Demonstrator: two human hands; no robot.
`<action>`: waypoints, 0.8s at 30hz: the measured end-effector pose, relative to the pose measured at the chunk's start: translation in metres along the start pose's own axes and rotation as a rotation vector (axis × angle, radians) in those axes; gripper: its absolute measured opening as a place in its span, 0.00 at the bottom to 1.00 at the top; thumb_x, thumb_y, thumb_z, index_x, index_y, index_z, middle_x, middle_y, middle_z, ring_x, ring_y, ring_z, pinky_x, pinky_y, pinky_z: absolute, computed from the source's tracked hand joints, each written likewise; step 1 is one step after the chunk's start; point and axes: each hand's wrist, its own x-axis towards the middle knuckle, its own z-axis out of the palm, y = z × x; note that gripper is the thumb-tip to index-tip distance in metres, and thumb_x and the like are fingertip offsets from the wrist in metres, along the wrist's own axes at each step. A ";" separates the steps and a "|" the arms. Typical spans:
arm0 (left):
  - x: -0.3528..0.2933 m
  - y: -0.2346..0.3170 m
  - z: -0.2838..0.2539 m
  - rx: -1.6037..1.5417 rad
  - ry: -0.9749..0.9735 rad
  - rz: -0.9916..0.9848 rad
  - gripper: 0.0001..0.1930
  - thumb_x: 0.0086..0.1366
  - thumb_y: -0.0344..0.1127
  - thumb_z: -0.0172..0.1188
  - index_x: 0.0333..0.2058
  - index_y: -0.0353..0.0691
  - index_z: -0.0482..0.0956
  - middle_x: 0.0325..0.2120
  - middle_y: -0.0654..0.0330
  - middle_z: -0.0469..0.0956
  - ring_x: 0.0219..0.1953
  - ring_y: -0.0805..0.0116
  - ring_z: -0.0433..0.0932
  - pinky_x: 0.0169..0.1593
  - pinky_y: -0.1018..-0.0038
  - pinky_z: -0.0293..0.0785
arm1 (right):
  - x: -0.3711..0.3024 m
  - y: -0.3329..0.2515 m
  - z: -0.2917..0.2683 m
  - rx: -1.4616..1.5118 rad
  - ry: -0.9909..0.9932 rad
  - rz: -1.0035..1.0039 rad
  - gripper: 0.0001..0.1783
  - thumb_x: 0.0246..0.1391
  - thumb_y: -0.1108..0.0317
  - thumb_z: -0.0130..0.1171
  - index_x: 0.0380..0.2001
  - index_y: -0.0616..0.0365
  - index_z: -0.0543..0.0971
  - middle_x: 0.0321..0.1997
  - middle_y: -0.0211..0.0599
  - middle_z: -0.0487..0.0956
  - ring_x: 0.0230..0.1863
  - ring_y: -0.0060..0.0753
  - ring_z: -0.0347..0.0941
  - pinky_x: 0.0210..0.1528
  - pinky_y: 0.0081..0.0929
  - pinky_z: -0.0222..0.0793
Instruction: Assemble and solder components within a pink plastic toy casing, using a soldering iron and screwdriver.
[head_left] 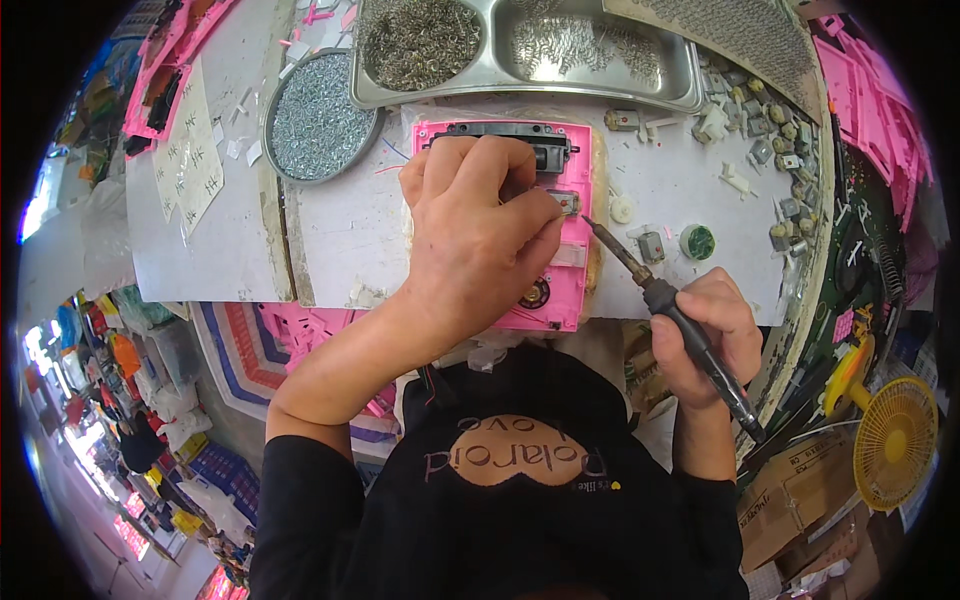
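Observation:
A pink plastic housing [572,290] lies on the table in front of me, with a black part [550,150] across its far end. My left hand [470,225] is over it, thumb and fingers pinched together beside a small metal motor [567,203] in the housing. What the fingertips hold, if anything, is hidden. My right hand [715,335] grips a soldering iron [690,325] by its dark handle. The iron's tip points up and left, close to the motor. Blue and red wire ends [392,158] stick out left of my left hand.
A loose motor [650,247], a small round tin with green contents [697,241] and a white gear [620,208] lie right of the housing. Several motors [785,150] are heaped farther right. A bowl of screws [322,115] and a steel tray of springs [490,50] stand behind.

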 end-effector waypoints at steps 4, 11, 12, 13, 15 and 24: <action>0.000 0.000 -0.001 0.021 0.000 0.011 0.09 0.46 0.31 0.75 0.29 0.48 0.86 0.37 0.65 0.73 0.43 0.62 0.71 0.49 0.62 0.60 | 0.000 -0.001 -0.001 0.012 0.020 -0.001 0.17 0.48 0.74 0.74 0.40 0.61 0.77 0.23 0.34 0.75 0.21 0.32 0.68 0.25 0.27 0.61; 0.000 0.000 -0.006 0.029 0.000 0.061 0.09 0.49 0.29 0.74 0.32 0.44 0.87 0.34 0.65 0.75 0.37 0.64 0.73 0.45 0.66 0.63 | 0.001 0.001 -0.006 0.015 0.008 -0.022 0.18 0.48 0.75 0.74 0.40 0.62 0.77 0.23 0.35 0.75 0.22 0.32 0.68 0.26 0.27 0.61; 0.000 -0.002 -0.007 0.011 0.009 0.064 0.09 0.50 0.28 0.73 0.33 0.43 0.87 0.33 0.64 0.75 0.36 0.64 0.74 0.43 0.66 0.65 | 0.001 0.001 -0.007 0.014 0.014 -0.022 0.18 0.48 0.75 0.74 0.41 0.62 0.77 0.23 0.35 0.76 0.22 0.32 0.68 0.26 0.27 0.61; -0.001 -0.004 -0.008 -0.008 0.017 0.067 0.09 0.51 0.27 0.72 0.33 0.42 0.87 0.32 0.63 0.76 0.35 0.63 0.74 0.41 0.67 0.66 | 0.001 0.002 -0.008 0.014 0.020 -0.022 0.18 0.47 0.75 0.74 0.41 0.62 0.77 0.24 0.36 0.76 0.22 0.32 0.68 0.26 0.27 0.61; -0.001 -0.005 -0.008 -0.049 0.029 0.071 0.10 0.52 0.25 0.72 0.34 0.40 0.86 0.31 0.61 0.77 0.33 0.62 0.75 0.37 0.67 0.69 | 0.000 0.003 -0.009 0.017 0.030 -0.019 0.18 0.47 0.76 0.74 0.41 0.62 0.77 0.24 0.36 0.76 0.22 0.32 0.68 0.26 0.27 0.61; 0.006 -0.005 0.005 -0.050 0.023 0.155 0.12 0.50 0.22 0.71 0.35 0.38 0.83 0.29 0.59 0.79 0.28 0.59 0.77 0.33 0.67 0.73 | 0.005 0.013 -0.003 0.011 0.031 -0.036 0.18 0.47 0.76 0.74 0.41 0.62 0.78 0.24 0.36 0.76 0.22 0.32 0.69 0.26 0.27 0.61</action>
